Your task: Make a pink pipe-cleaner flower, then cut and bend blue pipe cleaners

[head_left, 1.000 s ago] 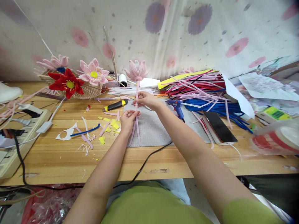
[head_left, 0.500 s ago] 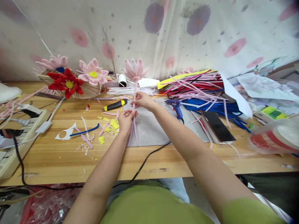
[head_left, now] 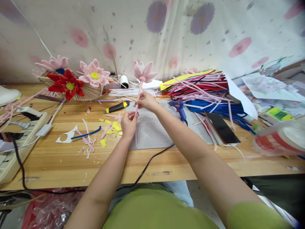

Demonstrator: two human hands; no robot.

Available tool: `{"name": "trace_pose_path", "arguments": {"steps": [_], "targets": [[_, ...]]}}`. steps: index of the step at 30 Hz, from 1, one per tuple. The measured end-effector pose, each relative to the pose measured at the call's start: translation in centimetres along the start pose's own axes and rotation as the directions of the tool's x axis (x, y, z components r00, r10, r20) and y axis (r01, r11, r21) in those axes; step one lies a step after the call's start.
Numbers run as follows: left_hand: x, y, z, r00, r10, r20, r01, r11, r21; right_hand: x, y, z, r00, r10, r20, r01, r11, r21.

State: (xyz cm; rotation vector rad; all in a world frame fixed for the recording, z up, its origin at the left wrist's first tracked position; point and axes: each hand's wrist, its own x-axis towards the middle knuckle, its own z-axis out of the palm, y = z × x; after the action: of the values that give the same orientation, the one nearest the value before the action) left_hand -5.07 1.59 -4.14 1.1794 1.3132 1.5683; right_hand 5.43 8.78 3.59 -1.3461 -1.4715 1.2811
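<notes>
A pink pipe-cleaner flower (head_left: 144, 72) stands nearly upright in front of me, its stem tilted a little so that the bloom leans right. My right hand (head_left: 145, 101) pinches the stem at its middle. Lower down, my left hand (head_left: 130, 122) closes thumb and fingers on the same stem. Below the left hand a loose pink strand hangs over the grey cutting mat (head_left: 157, 130). A blue glue gun (head_left: 178, 109) lies on the mat, right of my hands. Left of them is a black and yellow utility knife (head_left: 117, 107).
Pink and red finished flowers (head_left: 70, 86) stand at the back left. Bundled pipe cleaners (head_left: 200, 87) lie at the back right, near a phone (head_left: 222, 128) and a wrapped cup (head_left: 280, 140). Yellow scraps (head_left: 115, 127), a power strip (head_left: 26, 140) and a black cable (head_left: 147, 168) are around.
The flower's bloom has tipped to the right and turned, with its stem now slanting. Two strands showed below my left hand; now one shows. Both hands stay on the stem.
</notes>
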Motion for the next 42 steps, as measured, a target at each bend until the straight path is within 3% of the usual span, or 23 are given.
{"name": "trace_pose_path", "arguments": {"steps": [6,10,12,15,17,20,24,33,39,42], "targets": [[-0.3,0.1,0.2,1.000,0.021,-0.004,-0.021,1.000,-0.002,0.6,0.4,-0.2,0.997,0.022,-0.072,-0.029,0.995,-0.095],[-0.4,0.1,0.5,0.999,0.002,0.040,0.001,0.997,-0.074,0.5,0.3,-0.5,0.996,0.048,-0.081,-0.052,0.998,-0.045],[-0.3,0.3,0.6,0.996,-0.056,0.076,0.068,0.983,-0.173,0.2,0.1,-0.9,0.999,0.052,-0.001,-0.052,0.996,0.072],[-0.2,0.6,0.7,0.979,-0.155,0.135,0.190,0.935,-0.300,-0.3,-0.3,-1.7,0.978,0.025,0.209,-0.081,0.961,0.265],[-0.1,0.8,0.7,0.965,-0.194,0.175,0.243,0.910,-0.335,-0.5,-0.6,-2.1,0.967,0.026,0.254,-0.107,0.944,0.311],[-0.2,0.9,0.7,0.961,-0.200,0.192,0.253,0.917,-0.309,-0.6,-0.7,-2.2,0.983,0.060,0.171,-0.110,0.948,0.298],[-0.4,0.4,0.8,0.981,-0.128,0.149,0.155,0.970,-0.187,-0.5,-0.6,-1.9,0.996,0.062,0.064,-0.077,0.962,0.263],[-0.8,-0.5,0.4,0.997,0.054,0.057,-0.056,0.998,0.029,-0.3,-0.4,-1.4,0.999,0.033,-0.015,-0.031,0.989,0.144],[-1.1,-0.6,0.4,0.996,0.074,0.053,-0.078,0.994,0.080,0.6,0.2,-1.2,0.996,0.035,-0.088,-0.036,0.999,-0.003],[-1.1,-0.2,0.6,0.997,0.029,0.066,-0.029,1.000,-0.009,0.5,0.3,-1.3,0.996,0.028,-0.081,-0.028,1.000,0.010]]}}
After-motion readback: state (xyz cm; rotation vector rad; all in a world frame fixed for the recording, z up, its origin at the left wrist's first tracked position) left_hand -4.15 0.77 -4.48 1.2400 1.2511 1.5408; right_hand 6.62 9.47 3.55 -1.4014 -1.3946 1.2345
